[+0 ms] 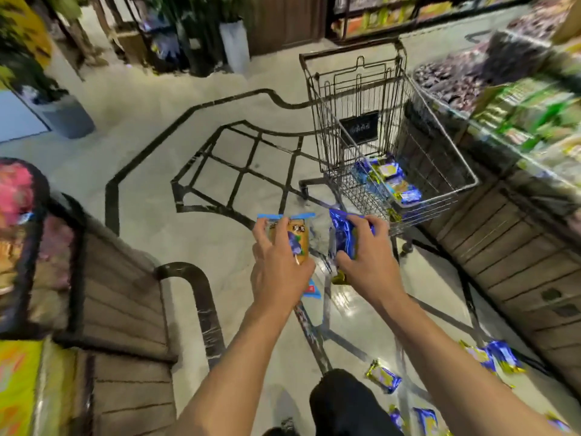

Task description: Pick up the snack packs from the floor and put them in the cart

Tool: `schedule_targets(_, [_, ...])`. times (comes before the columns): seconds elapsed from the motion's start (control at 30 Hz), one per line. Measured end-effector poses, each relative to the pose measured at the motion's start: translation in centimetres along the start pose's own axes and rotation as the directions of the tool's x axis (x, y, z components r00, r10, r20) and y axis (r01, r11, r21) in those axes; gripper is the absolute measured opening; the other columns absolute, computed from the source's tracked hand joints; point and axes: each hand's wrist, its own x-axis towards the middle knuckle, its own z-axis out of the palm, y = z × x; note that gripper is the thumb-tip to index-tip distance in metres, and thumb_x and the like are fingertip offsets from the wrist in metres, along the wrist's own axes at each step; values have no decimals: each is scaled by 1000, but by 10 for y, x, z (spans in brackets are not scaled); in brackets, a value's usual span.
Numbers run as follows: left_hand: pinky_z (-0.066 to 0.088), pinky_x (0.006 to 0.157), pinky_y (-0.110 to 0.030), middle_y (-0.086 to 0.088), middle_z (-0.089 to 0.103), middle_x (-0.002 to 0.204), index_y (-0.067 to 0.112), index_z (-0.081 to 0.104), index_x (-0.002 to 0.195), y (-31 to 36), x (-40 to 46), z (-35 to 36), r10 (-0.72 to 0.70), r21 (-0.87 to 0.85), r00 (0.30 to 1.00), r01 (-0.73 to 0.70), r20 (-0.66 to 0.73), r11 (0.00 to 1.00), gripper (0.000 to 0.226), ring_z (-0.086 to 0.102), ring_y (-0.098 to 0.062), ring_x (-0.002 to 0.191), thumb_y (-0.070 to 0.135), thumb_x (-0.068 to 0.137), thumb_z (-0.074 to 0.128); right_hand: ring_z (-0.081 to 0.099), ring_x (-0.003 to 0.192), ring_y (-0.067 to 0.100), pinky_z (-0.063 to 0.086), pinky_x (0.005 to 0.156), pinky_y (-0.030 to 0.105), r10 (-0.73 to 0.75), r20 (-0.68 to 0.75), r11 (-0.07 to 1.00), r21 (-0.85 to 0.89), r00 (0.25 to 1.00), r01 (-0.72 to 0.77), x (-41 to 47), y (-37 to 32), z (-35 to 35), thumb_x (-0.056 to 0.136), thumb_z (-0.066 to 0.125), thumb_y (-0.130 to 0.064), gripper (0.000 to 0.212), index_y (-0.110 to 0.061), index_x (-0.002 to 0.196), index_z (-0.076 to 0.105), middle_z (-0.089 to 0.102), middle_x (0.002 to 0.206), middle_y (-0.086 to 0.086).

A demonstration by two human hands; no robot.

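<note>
Head camera, looking down a shop aisle: a pale polished floor [151, 158] inlaid with dark curved and gridded lines fills most of the view, flanked by slatted wooden display counters [125, 313] whose stock is smeared by blur. A wire shopping cart [390, 127] with a dark metal frame stands ahead and to the right, beside the right-hand counter; several glossy blue-and-yellow snack packs [393, 180] lie in its basket, seen through the mesh. Two bare forearms reach forward from the bottom edge, the hands held close together, short of the cart's near end. The left hand [276, 265] grips a tan-and-blue pack [295, 237] with blue sealed ends, fingers curled over its top. The right hand [367, 250] is clamped on a shiny blue foil pack [341, 231], its lower yellow end poking out below the palm. More crinkled foil packs [385, 377] are scattered on the floor at lower right, well behind the hands; some are cut off by the frame's edge. A dark knee [345, 401] juts in at the bottom. Print on the packs is unreadable.
</note>
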Motion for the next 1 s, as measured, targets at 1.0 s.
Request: schedule_targets(1.0, [48,95,-42,7,9,153,36,30,145,156,561,163,483,-162,776,-459,405,874,81,45,-29,129,36,76,73,45,126,25,49,95,44,503,-330,852,32,799,-523,476,65,35,75,68,-29,69,-31,138,41,29,142,0])
